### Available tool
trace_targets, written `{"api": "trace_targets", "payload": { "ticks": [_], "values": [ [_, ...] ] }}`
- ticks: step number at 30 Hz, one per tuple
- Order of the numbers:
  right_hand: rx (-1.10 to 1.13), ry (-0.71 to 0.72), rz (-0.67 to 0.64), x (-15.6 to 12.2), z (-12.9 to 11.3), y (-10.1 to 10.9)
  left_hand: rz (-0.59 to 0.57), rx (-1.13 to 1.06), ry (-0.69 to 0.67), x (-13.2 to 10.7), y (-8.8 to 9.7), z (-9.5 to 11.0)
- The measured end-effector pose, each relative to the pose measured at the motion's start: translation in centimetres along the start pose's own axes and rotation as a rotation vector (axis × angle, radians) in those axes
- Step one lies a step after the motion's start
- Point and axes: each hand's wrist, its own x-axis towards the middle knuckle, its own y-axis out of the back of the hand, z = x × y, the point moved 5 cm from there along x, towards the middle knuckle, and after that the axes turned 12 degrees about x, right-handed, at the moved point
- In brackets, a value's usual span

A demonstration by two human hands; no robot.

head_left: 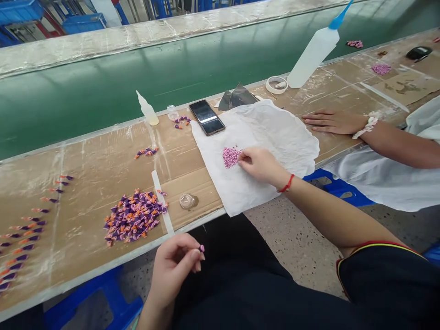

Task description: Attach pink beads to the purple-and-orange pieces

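bright, even overhead light; soft glare on the green belt [206,68]; sharp focus, slight edge bending.

Tiny purple piece [201,248], pinched in the left hand [177,266], just below the desk [85,183] edge, small flat heap of pink beads [231,156] on white paper [275,133], right hand [261,165] touching its side

Two squeeze bottles [314,52] [148,111], one phone [206,117], one tape roll [277,85] and one white sheet [275,133].
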Motion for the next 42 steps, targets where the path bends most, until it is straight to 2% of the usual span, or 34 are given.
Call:
{"api": "trace_targets", "payload": {
  "ticks": [7, 12, 15, 18, 20, 24, 30, 34, 37, 39, 41, 42],
  "values": [
    [-0.06, 0.048, -0.017, -0.2, -0.3, -1.0, -0.094, 0.012, -0.039, 1.4, 0.3, -0.9],
    [0.019, 0.027, 0.031, -1.1, 0.1, -0.1, -0.107, -0.067, -0.053, 2.3, -1.0, -0.4],
    [0.318, 0.004, -0.004, -2.5, -1.2, 0.6, -0.096, -0.096, -0.061, 3.3, -2.6, 0.5],
    [0.717, 0.045, -0.06, -4.5, -4.1, 0.6, -0.085, -0.124, -0.082, 4.6, -4.7, 1.8],
    [0.805, 0.127, -0.072, -5.7, -6.4, 0.4, -0.097, -0.162, -0.105, 5.4, -6.0, 2.5],
    [0.75, 0.358, 0.008, -7.2, -9.9, -0.1, -0.148, -0.295, -0.147, 5.7, -7.7, 2.9],
    [0.543, 0.596, 0.21, -7.5, -10.9, -0.4, -0.157, -0.38, -0.075, 5.0, -7.5, 2.1],
    [0.48, 0.718, 0.152, -7.3, -10.9, 0.4, -0.173, -0.351, -0.029, 4.9, -7.2, 2.4],
    [0.344, 0.875, 0.08, -7.5, -11.2, 0.9, -0.21, -0.325, 0.022, 4.7, -7.0, 2.6],
    [0.302, 0.957, 0.097, -7.8, -11.4, 1.1, -0.228, -0.324, 0.074, 4.6, -7.0, 2.6],
    [0.358, 0.961, 0.132, -8.0, -11.6, 1.1, -0.226, -0.348, 0.119, 4.5, -6.8, 2.4],
    [0.427, 0.913, 0.131, -7.9, -11.6, 1.0, -0.22, -0.36, 0.125, 4.5, -6.7, 2.4]
  ]
}}
